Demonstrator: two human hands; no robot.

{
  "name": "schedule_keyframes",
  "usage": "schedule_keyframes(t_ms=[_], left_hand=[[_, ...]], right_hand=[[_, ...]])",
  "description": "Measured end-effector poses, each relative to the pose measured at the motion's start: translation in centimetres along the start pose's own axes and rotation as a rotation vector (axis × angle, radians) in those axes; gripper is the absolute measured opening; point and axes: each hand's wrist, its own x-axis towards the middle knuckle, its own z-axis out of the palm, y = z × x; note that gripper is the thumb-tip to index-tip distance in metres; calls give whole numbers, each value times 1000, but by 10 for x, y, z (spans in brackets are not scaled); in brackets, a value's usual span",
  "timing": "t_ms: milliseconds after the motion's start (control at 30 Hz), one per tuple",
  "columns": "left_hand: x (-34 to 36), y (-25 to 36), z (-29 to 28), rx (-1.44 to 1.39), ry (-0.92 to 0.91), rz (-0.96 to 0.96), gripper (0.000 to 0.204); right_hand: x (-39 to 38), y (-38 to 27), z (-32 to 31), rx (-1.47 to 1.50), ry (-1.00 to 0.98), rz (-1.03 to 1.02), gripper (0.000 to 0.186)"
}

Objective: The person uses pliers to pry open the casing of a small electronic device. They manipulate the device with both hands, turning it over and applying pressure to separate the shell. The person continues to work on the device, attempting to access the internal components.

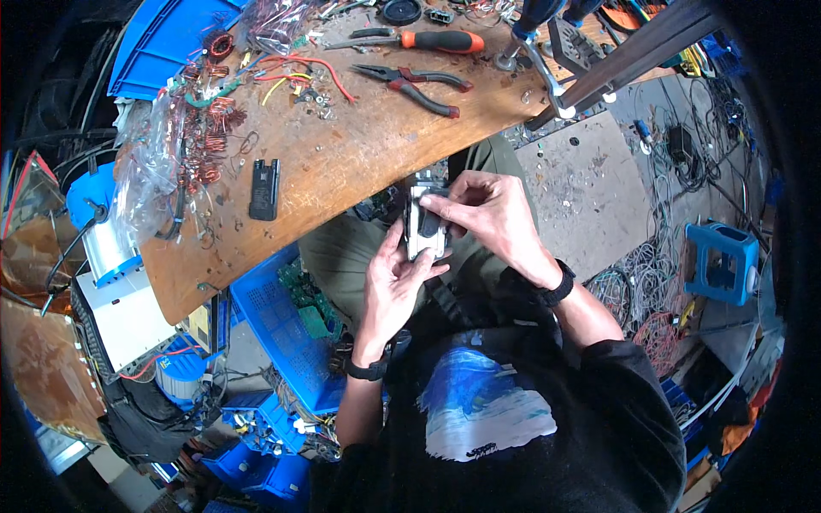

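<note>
Over my lap, just off the table's front edge, I hold a small rectangular black-and-silver device [416, 246]. My left hand [389, 291] grips its lower end between thumb and fingers. From the right, my right hand [499, 215] is closed on its upper part, the thumb pressed across its face; the fingertips behind are partly hidden. On the wooden table [316, 162] to the left lies a flat black plastic piece [264, 190]. Farther back rest red-and-black pliers [410, 85] with their handles apart, and an orange-and-black handled tool [440, 41].
Copper coils [205, 141] and wire scraps heap at the table's left. A metal stand [616, 64] rises at the back right. A blue basket [269, 316] with green circuit boards sits below left. Tangled cables [611, 299] and a blue stool [723, 263] are on the right floor.
</note>
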Motion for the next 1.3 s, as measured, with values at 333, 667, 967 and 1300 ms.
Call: schedule_keyframes(t_ms=[333,667,967,1300], left_hand=[[-16,22,8,841,254,281,44],[-18,31,5,854,250,374,40],[-19,33,1,827,190,422,48],[-18,40,6,815,190,474,51]], right_hand=[[-5,25,-9,278,-248,52,51],[-11,31,-13,338,-288,7,51],[-14,38,-12,476,-332,9,52],[-16,40,-14,633,-408,48,56]])
